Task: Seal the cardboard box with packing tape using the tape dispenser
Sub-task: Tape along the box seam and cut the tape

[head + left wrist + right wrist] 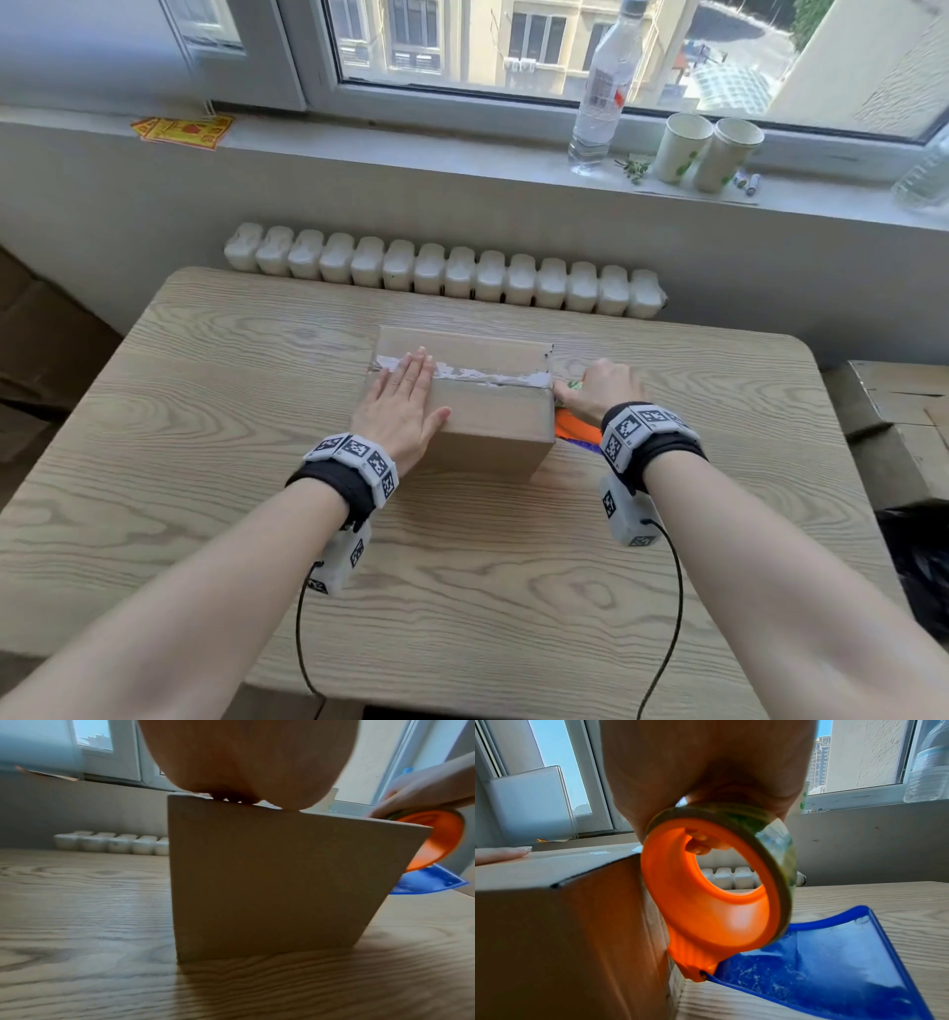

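Observation:
A closed cardboard box (493,411) (282,882) (559,933) stands mid-table, with a torn whitish strip (488,376) along its top seam. My left hand (405,401) (246,760) lies flat on the box's left top, fingers straight. My right hand (598,385) (706,770) grips the tape dispenser (575,429) (437,841) (706,912), orange with a blue flap, carrying a clear tape roll (777,833). The dispenser is held against the box's right side, just below the top edge; fingers curl through its ring.
The wooden table (462,591) has bare surface around the box. A radiator (447,272) runs behind it. On the sill stand a plastic bottle (606,87) and two paper cups (711,149). More cardboard boxes (898,426) sit at the right.

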Motion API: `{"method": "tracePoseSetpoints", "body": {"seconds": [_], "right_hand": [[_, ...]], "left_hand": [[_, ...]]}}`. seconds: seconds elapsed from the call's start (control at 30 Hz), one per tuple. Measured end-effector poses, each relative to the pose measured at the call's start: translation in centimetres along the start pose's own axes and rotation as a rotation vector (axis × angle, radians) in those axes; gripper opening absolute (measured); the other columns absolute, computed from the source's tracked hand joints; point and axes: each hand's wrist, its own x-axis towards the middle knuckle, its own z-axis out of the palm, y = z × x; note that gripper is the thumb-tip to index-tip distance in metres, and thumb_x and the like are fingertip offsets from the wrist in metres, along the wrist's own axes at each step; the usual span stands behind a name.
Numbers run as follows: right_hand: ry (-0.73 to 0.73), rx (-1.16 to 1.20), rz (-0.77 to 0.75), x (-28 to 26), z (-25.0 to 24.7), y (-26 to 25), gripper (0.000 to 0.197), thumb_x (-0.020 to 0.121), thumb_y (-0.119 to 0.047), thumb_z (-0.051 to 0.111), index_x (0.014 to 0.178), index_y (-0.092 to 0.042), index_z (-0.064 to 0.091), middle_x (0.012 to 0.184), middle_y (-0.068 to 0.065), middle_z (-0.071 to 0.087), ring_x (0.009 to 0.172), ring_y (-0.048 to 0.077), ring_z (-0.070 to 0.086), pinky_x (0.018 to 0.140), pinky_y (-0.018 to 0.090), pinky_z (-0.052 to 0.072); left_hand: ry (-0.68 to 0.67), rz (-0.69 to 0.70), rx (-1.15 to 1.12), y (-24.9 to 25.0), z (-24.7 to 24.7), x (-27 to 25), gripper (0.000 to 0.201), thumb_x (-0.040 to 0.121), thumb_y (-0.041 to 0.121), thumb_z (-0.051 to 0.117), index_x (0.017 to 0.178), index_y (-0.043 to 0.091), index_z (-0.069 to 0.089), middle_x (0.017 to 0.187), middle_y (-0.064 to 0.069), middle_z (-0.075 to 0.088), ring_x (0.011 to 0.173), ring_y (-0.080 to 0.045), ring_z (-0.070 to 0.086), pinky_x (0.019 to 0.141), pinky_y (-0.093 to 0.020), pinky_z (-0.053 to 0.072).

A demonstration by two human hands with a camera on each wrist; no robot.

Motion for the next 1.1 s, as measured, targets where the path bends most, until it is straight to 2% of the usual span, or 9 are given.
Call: {"method": "tracePoseSetpoints", "body": {"seconds": [0.2,0.33,0.47,0.63,0.77,0.87,0.93,1.0,1.1], "right_hand": [[0.006,0.001,-0.016,0.1,0.1,0.2,0.048,0.083,-0.056,0.050,0.078,-0.008,0.051,0.080,0.012,0.054,0.084,0.032,0.059,0.065,0.032,0.040],[-0.005,0.020,0.008,0.2,0.2,0.2,0.045,0.082,-0.052,0.052,0.079,-0.007,0.052,0.078,0.011,0.053,0.075,0.029,0.053,0.064,0.031,0.040],[-0.007,0.050,0.016,0.3,0.4,0.2,0.047,0.081,-0.055,0.053,0.080,-0.008,0.054,0.079,0.011,0.056,0.073,0.028,0.051,0.064,0.030,0.040],[-0.012,0.059,0.003,0.5,0.3,0.3,0.043,0.081,-0.053,0.053,0.081,-0.010,0.055,0.082,0.011,0.059,0.080,0.031,0.058,0.065,0.030,0.041],[-0.005,0.075,-0.019,0.6,0.2,0.3,0.043,0.081,-0.053,0.053,0.078,-0.010,0.055,0.089,0.014,0.066,0.083,0.032,0.061,0.065,0.030,0.042],[-0.008,0.087,-0.020,0.6,0.2,0.3,0.042,0.081,-0.052,0.053,0.077,-0.010,0.055,0.091,0.015,0.067,0.085,0.032,0.061,0.065,0.030,0.042],[-0.005,0.092,-0.015,0.6,0.3,0.3,0.041,0.081,-0.051,0.054,0.077,-0.010,0.055,0.092,0.016,0.067,0.088,0.033,0.062,0.066,0.030,0.042],[0.004,0.099,-0.008,0.6,0.3,0.3,0.041,0.080,-0.051,0.054,0.076,-0.010,0.056,0.090,0.015,0.066,0.088,0.033,0.063,0.066,0.030,0.042],[-0.012,0.110,-0.034,0.6,0.4,0.3,0.045,0.079,-0.052,0.055,0.075,-0.008,0.060,0.084,0.014,0.065,0.084,0.032,0.062,0.064,0.029,0.041]], "left_hand": [[-0.012,0.075,-0.033,3.1,0.1,0.6,0.066,0.096,0.048,0.011,0.147,0.013,-0.013,0.157,-0.001,-0.017,0.145,-0.012,-0.015,0.121,-0.034,-0.006],[0.001,0.123,-0.029,4.6,0.2,1.4,0.066,0.095,0.051,0.010,0.147,0.016,-0.012,0.157,0.001,-0.016,0.145,-0.011,-0.015,0.121,-0.036,-0.005],[-0.007,0.211,-0.021,6.5,-0.1,2.0,0.064,0.097,0.048,0.014,0.147,0.017,-0.010,0.158,0.002,-0.014,0.145,-0.009,-0.014,0.120,-0.035,-0.007],[-0.003,0.222,-0.019,7.4,-0.1,2.4,0.063,0.097,0.047,0.012,0.147,0.017,-0.010,0.157,0.004,-0.014,0.144,-0.009,-0.014,0.120,-0.035,-0.007],[0.016,0.287,-0.013,7.6,-0.1,2.7,0.063,0.097,0.046,0.014,0.148,0.017,-0.008,0.158,0.003,-0.011,0.145,-0.009,-0.012,0.120,-0.034,-0.007],[0.020,0.313,-0.004,8.0,0.1,3.0,0.064,0.095,0.049,0.009,0.147,0.017,-0.009,0.158,0.003,-0.011,0.145,-0.009,-0.012,0.120,-0.035,-0.007],[0.021,0.346,0.007,8.3,0.3,3.0,0.067,0.093,0.052,0.006,0.148,0.016,-0.009,0.159,0.001,-0.010,0.145,-0.009,-0.012,0.120,-0.035,-0.008],[0.020,0.356,0.000,8.7,0.4,3.0,0.076,0.090,0.059,0.011,0.148,0.014,-0.007,0.158,0.000,-0.009,0.145,-0.011,-0.010,0.120,-0.036,-0.007],[0.046,0.364,0.009,9.1,0.4,3.1,0.094,0.076,0.070,0.008,0.148,0.009,-0.001,0.159,-0.003,-0.006,0.147,-0.014,-0.005,0.121,-0.038,-0.004]]}}
